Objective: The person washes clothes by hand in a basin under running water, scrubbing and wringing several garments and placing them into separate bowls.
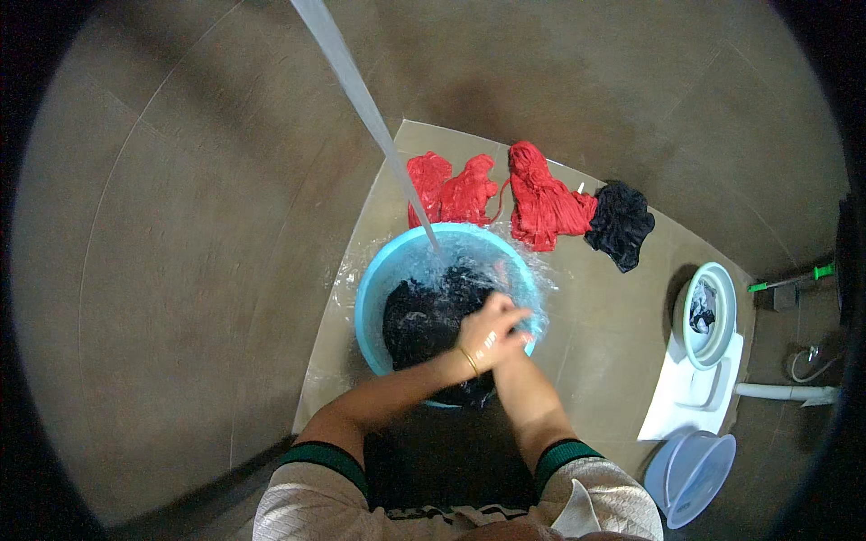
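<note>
A stream of water [365, 101] falls into a round light-blue plastic basin [371, 270] and splashes over its far and right rim. Wet black cloth [426, 324] fills much of the basin. My left hand [484, 341], with a gold-coloured bangle at the wrist, is blurred over the basin's right part; its arm comes from the left side. The other forearm rises from the right and meets it there, so which fingers belong to which hand is hard to tell, and my right hand [517, 341] is largely hidden. Whether either hand grips cloth does not show.
Red cloths [467, 189] lie bunched on the tiled floor beyond the basin, beside a black cloth [619, 223]. At right, a pale basin holding cloth [720, 311] rests on a white squat toilet [683, 406], with a translucent tub [697, 473] nearby. Walls stand left and beyond.
</note>
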A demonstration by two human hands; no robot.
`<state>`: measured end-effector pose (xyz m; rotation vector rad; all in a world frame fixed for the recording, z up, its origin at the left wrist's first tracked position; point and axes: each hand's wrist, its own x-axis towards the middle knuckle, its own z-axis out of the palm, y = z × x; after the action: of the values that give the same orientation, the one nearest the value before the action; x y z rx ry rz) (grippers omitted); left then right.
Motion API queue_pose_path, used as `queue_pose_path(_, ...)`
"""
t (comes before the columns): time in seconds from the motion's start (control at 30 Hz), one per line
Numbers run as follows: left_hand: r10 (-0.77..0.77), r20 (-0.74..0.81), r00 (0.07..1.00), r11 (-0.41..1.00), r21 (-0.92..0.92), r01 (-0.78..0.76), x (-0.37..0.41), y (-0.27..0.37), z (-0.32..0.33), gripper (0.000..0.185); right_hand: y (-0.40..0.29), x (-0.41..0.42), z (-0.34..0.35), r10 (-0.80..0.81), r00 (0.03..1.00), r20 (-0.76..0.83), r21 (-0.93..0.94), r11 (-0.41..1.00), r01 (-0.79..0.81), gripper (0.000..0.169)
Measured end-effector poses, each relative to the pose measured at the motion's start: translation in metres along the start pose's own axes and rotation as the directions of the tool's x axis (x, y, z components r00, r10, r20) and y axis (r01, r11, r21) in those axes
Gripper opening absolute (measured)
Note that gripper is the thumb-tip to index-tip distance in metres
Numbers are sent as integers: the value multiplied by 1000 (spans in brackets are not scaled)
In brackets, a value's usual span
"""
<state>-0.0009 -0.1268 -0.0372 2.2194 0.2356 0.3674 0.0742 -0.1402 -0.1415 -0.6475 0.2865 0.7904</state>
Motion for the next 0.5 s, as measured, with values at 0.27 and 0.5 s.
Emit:
queue_pose_path(0.27,-213,-206,955,940,222,257,59,-110,-9,44,-2,-28,46,227,963,-149,-104,964,-243,32)
queue_pose_path(0.5,-805,270,529,-7,-895,447,33,-189,-18,58,-38,-12,40,-85,996,-13,-705,708,51,43)
